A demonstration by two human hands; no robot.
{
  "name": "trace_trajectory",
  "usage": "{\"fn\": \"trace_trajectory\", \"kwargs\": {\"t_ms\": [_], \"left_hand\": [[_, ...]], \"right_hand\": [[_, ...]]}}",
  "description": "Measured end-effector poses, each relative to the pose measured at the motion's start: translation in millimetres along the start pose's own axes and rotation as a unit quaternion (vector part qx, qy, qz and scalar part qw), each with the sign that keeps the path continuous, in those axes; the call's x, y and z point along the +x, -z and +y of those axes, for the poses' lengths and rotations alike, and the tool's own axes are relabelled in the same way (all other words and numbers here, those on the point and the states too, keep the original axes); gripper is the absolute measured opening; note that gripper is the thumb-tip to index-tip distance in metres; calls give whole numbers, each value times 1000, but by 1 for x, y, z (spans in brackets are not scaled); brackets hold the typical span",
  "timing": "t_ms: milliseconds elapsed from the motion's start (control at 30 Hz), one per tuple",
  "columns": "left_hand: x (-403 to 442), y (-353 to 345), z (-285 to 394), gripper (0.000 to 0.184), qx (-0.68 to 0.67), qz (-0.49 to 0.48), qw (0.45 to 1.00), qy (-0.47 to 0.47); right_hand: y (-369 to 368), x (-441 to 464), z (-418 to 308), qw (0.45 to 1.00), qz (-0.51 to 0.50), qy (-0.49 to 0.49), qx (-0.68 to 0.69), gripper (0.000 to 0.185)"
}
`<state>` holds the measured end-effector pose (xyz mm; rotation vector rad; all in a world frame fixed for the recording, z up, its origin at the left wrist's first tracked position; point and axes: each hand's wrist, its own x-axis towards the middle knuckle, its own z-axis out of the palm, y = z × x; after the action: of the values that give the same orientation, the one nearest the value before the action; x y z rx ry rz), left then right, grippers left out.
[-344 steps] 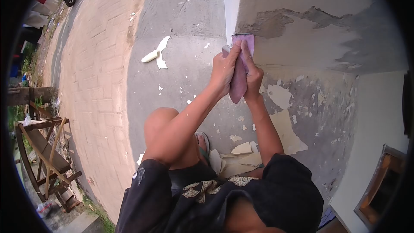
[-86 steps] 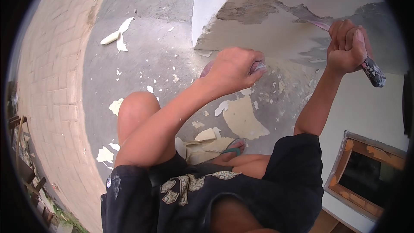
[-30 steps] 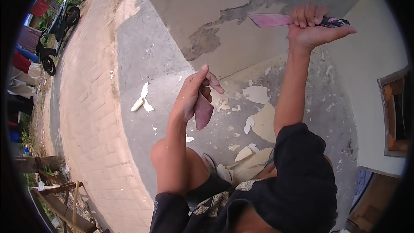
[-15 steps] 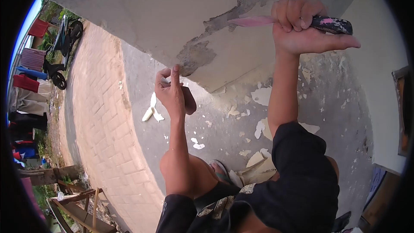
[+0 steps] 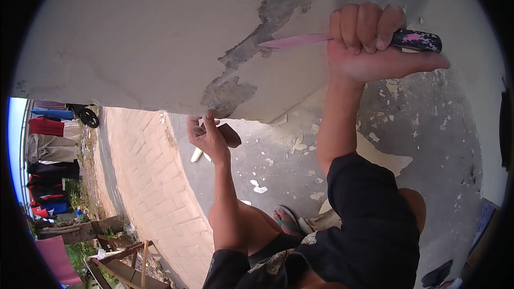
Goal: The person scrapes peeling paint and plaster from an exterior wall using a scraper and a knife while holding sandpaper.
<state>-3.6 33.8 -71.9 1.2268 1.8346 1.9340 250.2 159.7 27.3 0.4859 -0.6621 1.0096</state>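
Observation:
My right hand is wrapped round a scraper with a pinkish blade and a black, paint-spotted handle. The blade's tip lies at the dark edge of the bare patch on the wall. Lower and to the left, my left hand is closed round a second tool, whose dull purple-brown blade shows beside the palm. My left fingertips are at the wall's lower edge, beneath a rough grey patch.
Peeled paint flakes lie scattered on the grey floor. A brick-paved path runs at the left, with hanging clothes and a wooden frame beyond. Dark footwear lies at the lower right.
The view has tilted up along the wall. Compared with the oldest frame, my hands are apart, the right on the scraper, the left with the other tool near the wall's edge.

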Motion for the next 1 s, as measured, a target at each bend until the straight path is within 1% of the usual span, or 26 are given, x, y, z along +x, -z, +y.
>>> {"fn": "trace_trajectory", "kwargs": {"t_ms": [33,100,133,233,267,367,467,567,600,700,733,833,867,933,1000], "left_hand": [[4,0,-3,19,0,-3,1000,-16],[2,3,-9,17,2,-12,999,-34],[3,5,-10,18,-3,-23,999,-43],[5,-2,-13,17,-41,2,997,-66],[4,-2,-11,31,-6,1,998,-69],[6,4,-8,31,22,-22,997,-64],[10,7,-22,12,14,-13,995,-95],[8,5,-17,12,-10,-1,998,-62],[9,10,-15,14,0,-29,998,-48],[11,10,-18,14,-7,-24,997,-66],[10,3,-15,16,-23,-8,997,-72],[10,4,-18,19,-17,-6,996,-87],[10,5,-17,21,-13,-9,997,-75],[8,7,-11,23,-2,-16,999,-47],[7,8,-16,24,-4,-18,998,-67]], "right_hand": [[1,3,-1,1000,-6,3,14,89],[1,-10,24,997,22,-66,-15,86],[0,-12,32,995,30,-91,-30,85],[7,-18,25,992,-71,-96,26,85],[11,-11,10,992,-100,-70,28,85],[18,-1,-4,993,-109,-15,32,85],[23,-26,35,992,-63,-92,53,84],[16,-19,6,988,-145,-53,14,84],[14,-13,-2,987,-155,-33,1,83],[19,-3,0,986,-161,-38,16,82],[21,-3,1,987,-159,-35,19,82],[20,-6,4,987,-152,-40,25,82],[18,-6,1,987,-152,-47,23,82],[17,-11,2,990,-134,-40,30,82],[21,-16,8,993,-112,-4,43,82]]}}
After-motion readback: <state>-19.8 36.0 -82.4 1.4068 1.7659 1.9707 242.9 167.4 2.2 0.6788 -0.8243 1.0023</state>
